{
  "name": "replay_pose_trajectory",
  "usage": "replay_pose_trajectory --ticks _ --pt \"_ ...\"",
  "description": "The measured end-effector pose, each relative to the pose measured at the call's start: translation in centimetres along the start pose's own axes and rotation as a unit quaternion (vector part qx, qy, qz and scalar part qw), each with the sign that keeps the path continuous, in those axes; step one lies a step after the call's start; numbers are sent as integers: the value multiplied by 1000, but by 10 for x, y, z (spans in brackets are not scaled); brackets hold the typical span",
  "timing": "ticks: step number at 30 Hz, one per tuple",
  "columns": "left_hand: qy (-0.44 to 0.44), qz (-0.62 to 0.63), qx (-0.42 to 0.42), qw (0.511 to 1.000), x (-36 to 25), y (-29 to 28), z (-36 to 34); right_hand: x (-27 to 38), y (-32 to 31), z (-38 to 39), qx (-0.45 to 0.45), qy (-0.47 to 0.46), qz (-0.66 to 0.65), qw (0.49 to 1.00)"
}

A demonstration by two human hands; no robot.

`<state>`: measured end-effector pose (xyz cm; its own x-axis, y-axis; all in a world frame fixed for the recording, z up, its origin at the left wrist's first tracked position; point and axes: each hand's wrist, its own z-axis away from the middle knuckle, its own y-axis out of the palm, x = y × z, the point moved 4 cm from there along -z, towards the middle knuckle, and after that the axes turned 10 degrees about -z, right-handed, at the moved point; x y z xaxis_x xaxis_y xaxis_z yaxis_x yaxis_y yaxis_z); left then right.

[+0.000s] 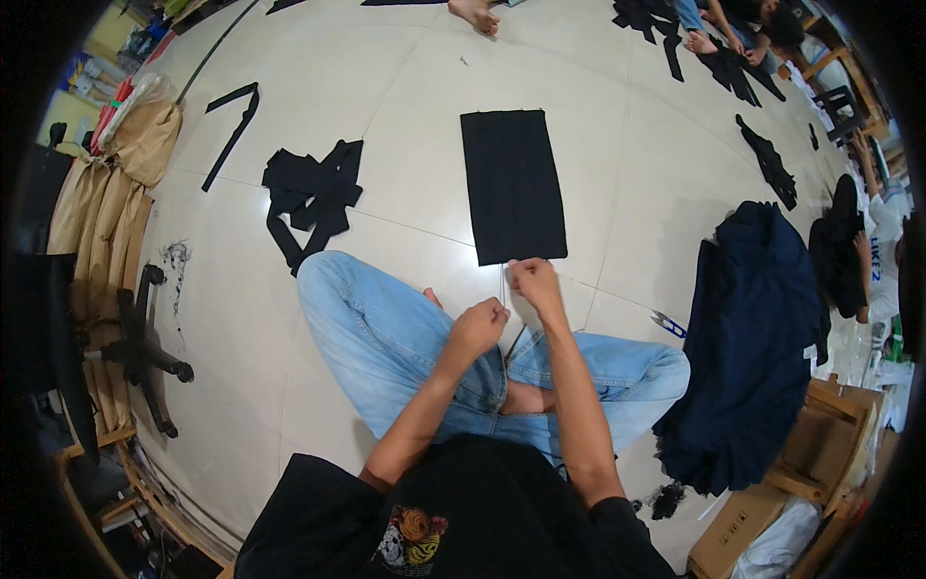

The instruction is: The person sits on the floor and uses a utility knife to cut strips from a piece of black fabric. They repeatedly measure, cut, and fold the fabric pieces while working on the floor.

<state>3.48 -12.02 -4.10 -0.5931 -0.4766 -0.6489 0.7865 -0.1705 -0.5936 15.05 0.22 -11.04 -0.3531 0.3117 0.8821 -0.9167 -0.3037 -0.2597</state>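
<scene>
A black rectangular cloth panel [514,188] lies flat on the tiled floor in front of my crossed legs. At its near edge is my right hand [536,288], its fingers closed and just meeting the hem; whether they grip the cloth or something thin beside it cannot be made out. My left hand [477,328] is closed above my lap, lower and to the left, apart from the panel. Anything pinched in its fingers is too small to see. A thin dark strip [517,344] shows between my legs, close to both hands.
Black cloth strips [323,188] lie in a heap to the left. At right are blue-handled thread snips [668,324] and a large dark navy cloth pile [748,347]. A chair base [145,338] stands at left. Other people sit at the far right, near a cardboard box [738,526].
</scene>
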Motion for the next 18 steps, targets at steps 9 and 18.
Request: replay_pose_trajectory --ticks 9,18 --pt "0 -272 -53 961 -33 -61 -72 5 43 12 47 213 -304 927" --pt "228 -286 -304 880 -11 -33 -181 25 38 38 -58 -19 77 995"
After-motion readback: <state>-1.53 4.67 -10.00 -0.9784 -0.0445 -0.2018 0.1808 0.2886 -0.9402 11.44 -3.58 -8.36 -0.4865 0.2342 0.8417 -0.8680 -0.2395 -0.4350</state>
